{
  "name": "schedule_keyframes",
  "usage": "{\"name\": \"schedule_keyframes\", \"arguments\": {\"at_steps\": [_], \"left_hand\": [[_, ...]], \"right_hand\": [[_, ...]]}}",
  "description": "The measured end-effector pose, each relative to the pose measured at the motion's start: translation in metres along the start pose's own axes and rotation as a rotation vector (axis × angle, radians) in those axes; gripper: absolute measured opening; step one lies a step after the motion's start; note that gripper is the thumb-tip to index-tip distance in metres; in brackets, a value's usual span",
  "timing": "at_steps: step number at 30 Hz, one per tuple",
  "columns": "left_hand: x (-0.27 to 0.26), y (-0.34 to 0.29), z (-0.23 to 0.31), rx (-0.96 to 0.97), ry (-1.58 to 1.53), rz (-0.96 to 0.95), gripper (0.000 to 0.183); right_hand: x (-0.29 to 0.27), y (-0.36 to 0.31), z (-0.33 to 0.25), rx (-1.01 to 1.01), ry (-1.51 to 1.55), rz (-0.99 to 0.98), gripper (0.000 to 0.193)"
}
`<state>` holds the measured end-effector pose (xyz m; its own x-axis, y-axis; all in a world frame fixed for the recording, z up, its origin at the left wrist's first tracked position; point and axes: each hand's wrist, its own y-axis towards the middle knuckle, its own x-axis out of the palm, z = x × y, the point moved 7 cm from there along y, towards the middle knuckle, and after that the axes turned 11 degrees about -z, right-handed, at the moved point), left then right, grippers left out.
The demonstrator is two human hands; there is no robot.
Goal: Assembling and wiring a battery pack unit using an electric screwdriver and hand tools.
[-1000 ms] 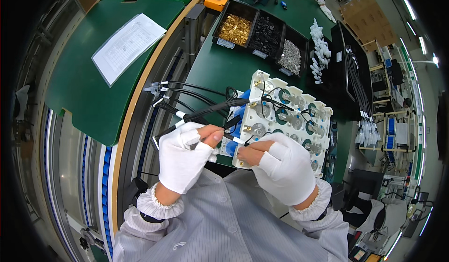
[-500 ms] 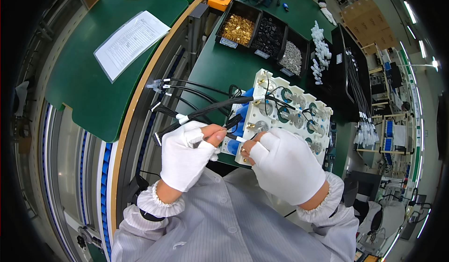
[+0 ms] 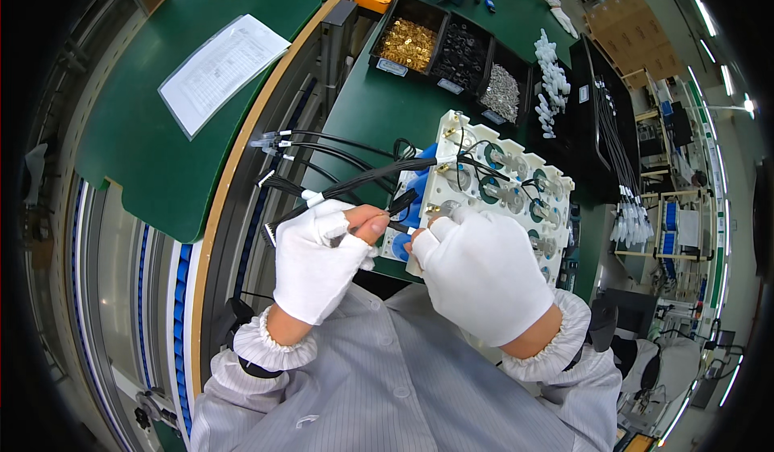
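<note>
My left hand (image 3: 321, 260), in a white glove with bare fingertips, pinches a thin black cable (image 3: 398, 227) between thumb and forefinger. My right hand (image 3: 487, 279), gloved the same way, has its fingers closed on that cable close by, at its white sleeve. Beneath and beyond the hands stands a white block-shaped unit (image 3: 481, 140) with round clear parts and brass-coloured fittings, its near side partly hidden by my right hand. A thick black wire harness (image 3: 367, 180) runs from the unit out to the left, ending in several connectors past my left hand.
Behind the unit are black bins of brass-coloured parts (image 3: 409, 43), black parts (image 3: 462, 55) and silvery parts (image 3: 501, 93). White plastic pieces (image 3: 552, 85) lie to their right, beside a black box of cables (image 3: 605, 129). Paper sheets (image 3: 219, 73) rest on the left table. A co-worker's gloved hand (image 3: 563, 22) shows far off.
My right hand has shifted slightly left, closer to my left hand, and covers more of the white sleeve. Both hands keep hold of the cable.
</note>
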<state>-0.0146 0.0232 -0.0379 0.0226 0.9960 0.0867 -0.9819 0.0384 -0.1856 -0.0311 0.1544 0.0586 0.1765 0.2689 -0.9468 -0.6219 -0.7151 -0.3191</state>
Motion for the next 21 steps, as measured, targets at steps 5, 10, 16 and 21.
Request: {"name": "schedule_keyframes", "arguments": {"at_steps": [5, 10, 16, 21], "left_hand": [[0.001, 0.0, 0.006, -0.002, -0.006, -0.008, 0.014], [0.007, 0.005, 0.015, 0.035, 0.128, -0.075, 0.014], [0.009, 0.007, 0.036, 0.217, 0.482, -0.107, 0.014], [0.013, 0.013, 0.031, 0.133, 0.362, -0.194, 0.009]], "right_hand": [[0.004, -0.002, 0.002, 0.045, -0.01, 0.045, 0.019], [0.007, -0.005, 0.006, 0.088, -0.024, 0.015, 0.03], [0.01, -0.013, 0.014, 0.096, 0.117, 0.029, 0.029], [-0.004, -0.047, 0.04, 0.139, 0.457, 0.123, 0.014]]}}
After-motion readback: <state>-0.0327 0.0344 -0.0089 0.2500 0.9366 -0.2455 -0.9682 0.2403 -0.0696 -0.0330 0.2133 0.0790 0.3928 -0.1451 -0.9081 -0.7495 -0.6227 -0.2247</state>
